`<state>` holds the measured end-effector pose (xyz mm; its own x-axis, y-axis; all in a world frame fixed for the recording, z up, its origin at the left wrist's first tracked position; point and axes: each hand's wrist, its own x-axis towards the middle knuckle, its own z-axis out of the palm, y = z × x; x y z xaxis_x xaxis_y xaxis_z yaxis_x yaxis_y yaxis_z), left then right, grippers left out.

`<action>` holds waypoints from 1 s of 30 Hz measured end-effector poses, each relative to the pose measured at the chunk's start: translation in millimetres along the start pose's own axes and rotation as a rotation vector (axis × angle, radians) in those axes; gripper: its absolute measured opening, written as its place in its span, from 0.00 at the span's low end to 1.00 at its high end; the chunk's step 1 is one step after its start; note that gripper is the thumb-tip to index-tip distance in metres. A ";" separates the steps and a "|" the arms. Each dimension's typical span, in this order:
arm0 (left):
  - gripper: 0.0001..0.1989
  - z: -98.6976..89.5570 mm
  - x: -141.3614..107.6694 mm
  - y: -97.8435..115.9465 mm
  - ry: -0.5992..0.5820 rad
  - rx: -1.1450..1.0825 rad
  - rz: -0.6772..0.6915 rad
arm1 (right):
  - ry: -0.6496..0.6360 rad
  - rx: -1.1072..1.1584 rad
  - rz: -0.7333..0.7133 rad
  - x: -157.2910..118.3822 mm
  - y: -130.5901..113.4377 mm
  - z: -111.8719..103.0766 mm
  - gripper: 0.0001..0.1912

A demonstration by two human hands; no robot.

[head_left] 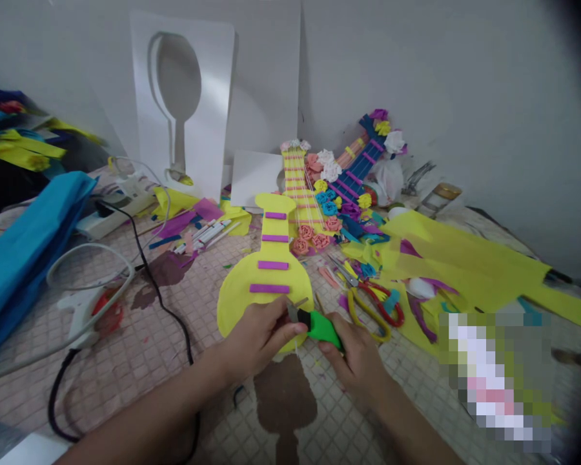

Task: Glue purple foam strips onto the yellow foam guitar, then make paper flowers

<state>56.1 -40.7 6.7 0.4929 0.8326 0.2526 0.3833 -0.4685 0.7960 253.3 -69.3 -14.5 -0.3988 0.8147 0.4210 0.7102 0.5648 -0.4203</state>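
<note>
A utility knife with a green and black handle (pixel 323 328) is gripped in my right hand (pixel 361 355), its grey end pointing left. My left hand (pixel 259 336) is closed at that grey end, thumb and fingers pinched together; what lies between them is hidden. A short thin brownish piece (pixel 301 301) sticks out just above the left fingertips. Under my left hand lies a yellow guitar-shaped cutout (pixel 242 284), with several purple strips (pixel 270 289) across its neck and body.
Scissors with red and yellow handles (pixel 370 307) lie right of the cutout. Decorated paper guitars (pixel 303 187) lean at the back, near a white board with a cutout (pixel 217 97). A glue gun (pixel 82 316), black cable (pixel 162 290) and blue paper (pixel 24 252) occupy the left; yellow paper (pixel 455 265) the right.
</note>
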 end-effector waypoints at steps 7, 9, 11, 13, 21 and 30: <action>0.14 1.4 -2.7 0.9 0.035 0.000 0.024 | -0.018 0.030 -0.004 -0.3 -3.7 -2.1 0.12; 0.14 1.2 -2.7 1.8 0.045 0.008 0.036 | -0.017 0.043 -0.009 0.1 -3.9 -2.6 0.12; 0.15 1.0 -2.8 2.4 0.056 0.019 0.047 | -0.022 0.061 -0.010 0.4 -3.8 -2.9 0.13; 0.15 1.0 -3.2 2.6 0.060 0.031 0.044 | -0.033 0.065 -0.006 0.2 -3.6 -3.0 0.13; 0.14 5.2 -0.7 2.0 0.042 -0.012 -0.055 | -0.102 0.134 0.103 -0.6 0.4 -4.7 0.13; 0.24 3.8 10.7 -8.5 0.073 -0.678 -0.311 | -0.134 0.308 0.227 2.6 10.8 -9.8 0.14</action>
<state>61.1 -28.9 0.5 0.3780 0.9255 -0.0225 -0.0801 0.0569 0.9952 265.6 -62.3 -10.1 -0.3385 0.9215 0.1903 0.5898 0.3653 -0.7202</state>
